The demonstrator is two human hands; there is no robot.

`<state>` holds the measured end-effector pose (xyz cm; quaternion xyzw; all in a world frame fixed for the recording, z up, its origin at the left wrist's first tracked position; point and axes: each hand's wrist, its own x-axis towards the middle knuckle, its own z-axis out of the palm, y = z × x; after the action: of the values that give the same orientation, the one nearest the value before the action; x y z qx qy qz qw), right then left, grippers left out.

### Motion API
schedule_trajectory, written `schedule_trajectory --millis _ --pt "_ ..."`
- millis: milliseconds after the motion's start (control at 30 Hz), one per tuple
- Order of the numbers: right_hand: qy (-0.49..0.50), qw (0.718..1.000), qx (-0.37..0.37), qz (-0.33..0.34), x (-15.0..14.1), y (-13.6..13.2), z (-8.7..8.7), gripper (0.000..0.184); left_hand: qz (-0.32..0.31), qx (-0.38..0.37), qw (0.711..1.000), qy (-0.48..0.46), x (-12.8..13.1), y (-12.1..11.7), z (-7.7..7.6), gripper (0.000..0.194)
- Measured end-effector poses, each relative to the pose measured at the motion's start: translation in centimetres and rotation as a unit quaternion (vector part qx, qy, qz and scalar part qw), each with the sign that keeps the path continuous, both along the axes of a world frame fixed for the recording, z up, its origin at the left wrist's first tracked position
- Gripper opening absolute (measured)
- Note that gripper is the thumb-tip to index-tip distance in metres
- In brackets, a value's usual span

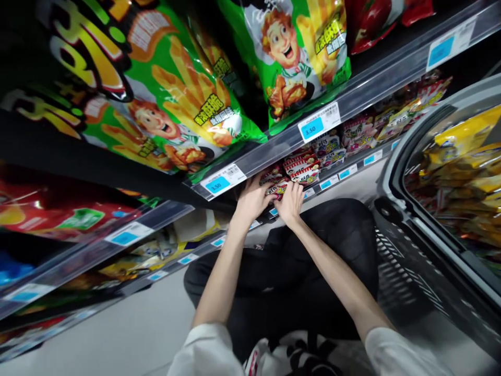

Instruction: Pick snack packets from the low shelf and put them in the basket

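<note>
Here, two hands (251, 198) (290, 202) on one packet (278, 191).

Head view, single. We look forward and steeply down from the wearer's head, over a lap (289, 282) at six o'clock, to the left hand (251, 198) and right hand (290, 202) near dial centre. Close range: snack bags (183, 99) loom at eleven. Tilted setting: we see shelf edges (270, 152) climb from eight to two.

L fingers (267, 199), R fingers (296, 192) on snack pkt (278, 190), lwr shelf (360, 165)
</note>
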<state>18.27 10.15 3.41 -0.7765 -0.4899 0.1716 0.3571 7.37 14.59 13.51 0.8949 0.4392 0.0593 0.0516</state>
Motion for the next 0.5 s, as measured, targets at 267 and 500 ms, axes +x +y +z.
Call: schedule_trajectory --millis 267,500 --pt "0.055 0.996 0.039 -0.051 -0.1 0.5 -1.0 0.064 0.15 0.115 0.975 -0.113 -0.1 -1.8 -3.7 0.017" --pt "0.132 0.984 0.075 -0.089 0.1 0.9 -1.6 0.07 0.092 -0.008 0.987 -0.129 -1.2 -4.4 -9.1 0.036"
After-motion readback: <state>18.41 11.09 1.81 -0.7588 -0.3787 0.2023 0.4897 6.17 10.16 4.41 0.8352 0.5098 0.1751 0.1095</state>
